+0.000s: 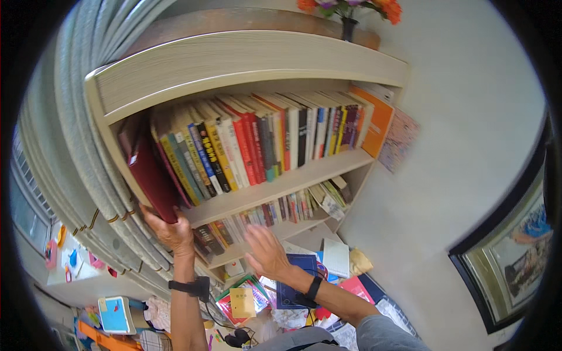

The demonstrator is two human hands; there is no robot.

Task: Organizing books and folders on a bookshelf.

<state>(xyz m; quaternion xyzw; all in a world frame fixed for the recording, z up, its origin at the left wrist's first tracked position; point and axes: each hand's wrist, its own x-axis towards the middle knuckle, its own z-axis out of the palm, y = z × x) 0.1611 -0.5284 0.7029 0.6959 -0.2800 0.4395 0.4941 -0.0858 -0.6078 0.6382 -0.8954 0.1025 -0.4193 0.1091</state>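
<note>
At the left end of the upper shelf, my left hand (170,229) is closed around the lower end of a dark red book (153,175). The book stands tilted and sticks out past the row beside it. My right hand (264,248) hangs in front of the lower shelf, fingers stretched out and slightly blurred, with nothing in it. To the right of the red book runs a long row of upright books (252,146) with spines of many colours. Smaller books (275,213) line the lower shelf behind my right hand.
The pale wooden bookcase (246,55) has a vase of flowers (349,26) on top. Grey curtains (88,146) hang close on its left. Below lies a clutter of papers, a dark blue book (295,286) and bags. A framed picture (509,251) is at right.
</note>
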